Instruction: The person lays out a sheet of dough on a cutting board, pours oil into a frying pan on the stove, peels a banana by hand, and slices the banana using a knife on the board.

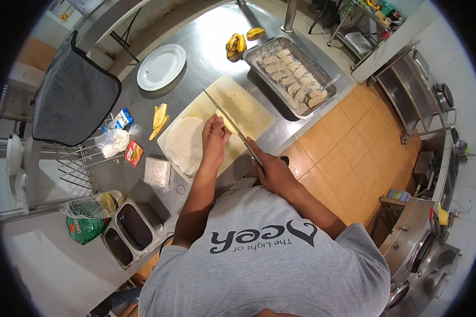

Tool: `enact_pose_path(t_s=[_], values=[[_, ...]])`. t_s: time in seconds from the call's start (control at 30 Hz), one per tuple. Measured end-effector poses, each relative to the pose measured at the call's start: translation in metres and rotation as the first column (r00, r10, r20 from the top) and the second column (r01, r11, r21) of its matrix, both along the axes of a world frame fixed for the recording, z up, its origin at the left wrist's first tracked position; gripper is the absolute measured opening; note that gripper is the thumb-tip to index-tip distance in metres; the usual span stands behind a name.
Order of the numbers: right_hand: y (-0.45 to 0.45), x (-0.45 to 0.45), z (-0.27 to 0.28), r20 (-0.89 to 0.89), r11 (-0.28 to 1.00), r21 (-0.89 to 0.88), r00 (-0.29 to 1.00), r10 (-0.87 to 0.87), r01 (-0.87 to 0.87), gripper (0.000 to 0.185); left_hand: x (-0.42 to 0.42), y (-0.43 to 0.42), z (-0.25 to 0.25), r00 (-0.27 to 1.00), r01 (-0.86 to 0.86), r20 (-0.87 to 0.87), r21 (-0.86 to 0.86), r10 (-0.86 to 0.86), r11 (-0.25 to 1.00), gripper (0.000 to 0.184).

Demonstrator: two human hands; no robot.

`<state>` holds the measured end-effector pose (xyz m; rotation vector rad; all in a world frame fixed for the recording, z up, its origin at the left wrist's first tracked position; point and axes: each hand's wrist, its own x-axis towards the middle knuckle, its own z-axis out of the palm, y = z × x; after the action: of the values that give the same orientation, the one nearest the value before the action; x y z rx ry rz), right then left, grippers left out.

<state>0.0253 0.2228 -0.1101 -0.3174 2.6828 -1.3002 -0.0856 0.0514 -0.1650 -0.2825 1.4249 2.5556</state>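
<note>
My left hand [214, 140] is closed on a peeled banana [229, 125] over the pale cutting board [254, 113]. In my right hand [275, 171] is the handle of a long knife [217, 104]. Its blade runs up and to the left along the banana; whether it is cutting in, I cannot tell. A stack of round, thin, pale wrappers [182, 143] lies on the board's left side, beside my left hand. Banana peels [159, 120] lie left of the board.
A metal tray [314, 113] of coated pieces stands at the right, with unpeeled bananas [232, 46] behind. A white plate [161, 67] sits at the back left. Nearer are a wrapped pale block [157, 173], a red packet [134, 153] and metal containers [152, 244].
</note>
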Motion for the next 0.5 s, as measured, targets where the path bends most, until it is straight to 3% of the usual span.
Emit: enact_pose_path(t_s=[0.07, 0.27, 0.37, 0.47, 0.5], values=[[0.000, -0.001, 0.000, -0.020, 1.000, 0.007, 1.000, -0.010, 0.010, 0.066, 0.001, 0.010, 0.005, 0.999, -0.023, -0.039, -0.150, 0.018, 0.988, 0.040], [0.007, -0.011, -0.002, 0.011, 1.000, 0.023, 1.000, 0.010, -0.010, 0.065, -0.007, 0.024, -0.005, 0.992, -0.089, -0.116, -0.307, 0.055, 0.947, 0.054], [0.013, -0.015, -0.009, 0.002, 1.000, -0.020, 1.000, 0.021, -0.020, 0.064, -0.008, 0.031, -0.005, 0.974, -0.114, -0.226, -0.519, -0.007, 0.847, 0.061], [0.024, -0.024, -0.014, -0.002, 0.996, -0.086, 0.999, 0.033, -0.033, 0.064, -0.016, 0.040, -0.016, 0.948, -0.193, -0.317, -0.562, 0.006, 0.805, 0.063], [0.028, -0.027, -0.015, 0.008, 0.993, -0.108, 0.999, 0.039, -0.038, 0.064, -0.017, 0.042, -0.016, 0.967, -0.155, -0.254, -0.576, 0.005, 0.803, 0.062]])
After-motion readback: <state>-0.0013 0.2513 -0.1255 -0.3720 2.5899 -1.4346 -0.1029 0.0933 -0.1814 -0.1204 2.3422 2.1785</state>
